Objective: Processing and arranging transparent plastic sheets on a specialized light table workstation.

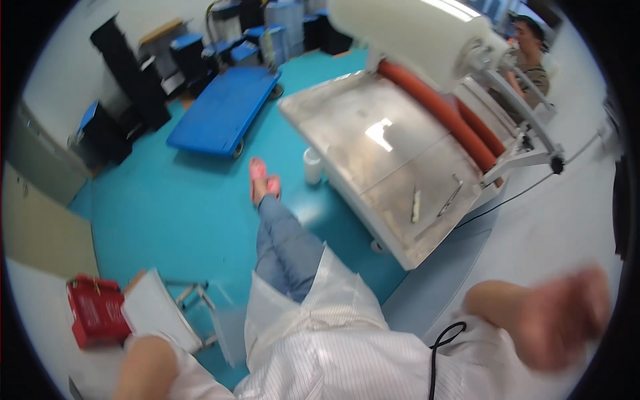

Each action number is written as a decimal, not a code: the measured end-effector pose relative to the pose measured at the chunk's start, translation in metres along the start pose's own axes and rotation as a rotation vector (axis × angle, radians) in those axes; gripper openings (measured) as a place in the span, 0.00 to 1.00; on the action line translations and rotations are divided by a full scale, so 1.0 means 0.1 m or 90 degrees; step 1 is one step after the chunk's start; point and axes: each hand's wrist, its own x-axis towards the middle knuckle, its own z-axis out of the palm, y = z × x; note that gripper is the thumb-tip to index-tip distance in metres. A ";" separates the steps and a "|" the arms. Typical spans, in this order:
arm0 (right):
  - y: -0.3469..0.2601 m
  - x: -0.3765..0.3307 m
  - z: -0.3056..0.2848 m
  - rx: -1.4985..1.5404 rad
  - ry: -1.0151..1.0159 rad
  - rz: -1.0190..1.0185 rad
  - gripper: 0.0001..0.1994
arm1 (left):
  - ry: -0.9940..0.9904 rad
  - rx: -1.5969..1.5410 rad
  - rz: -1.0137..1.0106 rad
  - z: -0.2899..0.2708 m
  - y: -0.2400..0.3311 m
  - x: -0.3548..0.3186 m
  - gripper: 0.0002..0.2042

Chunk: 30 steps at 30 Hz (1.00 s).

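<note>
Honestly, can't see left hand or tell grip of blurred right hand point(567, 321); guessing at easy reach for white tool point(416, 205) on table point(350, 130).

**Dressed in white, blue and pink**

A white pinstriped coat point(333, 360), its front parted low down, hangs over faded blue jeans point(283, 233). The sleeves point(490, 343) leave the forearms point(148, 367) bare. The shoes are coral-pink clogs point(255, 175). A thin, looped black cord point(433, 363) lies against the coat's right side.

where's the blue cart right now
In the head view, the blue cart stands on the teal floor at upper left, left of the metal tabletop.
</note>
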 end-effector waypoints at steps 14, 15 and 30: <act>0.92 -2.16 -0.27 -0.790 -0.669 0.850 0.12 | -0.717 0.044 -0.320 1.29 -1.79 -3.40 0.27; 0.93 -2.17 -0.25 -0.769 -0.681 0.842 0.12 | -0.736 0.074 -0.391 1.22 -1.90 -3.61 0.28; 0.91 -2.00 -0.28 -0.735 -0.644 0.948 0.10 | -1.008 0.234 -0.272 1.34 -1.92 -3.46 0.33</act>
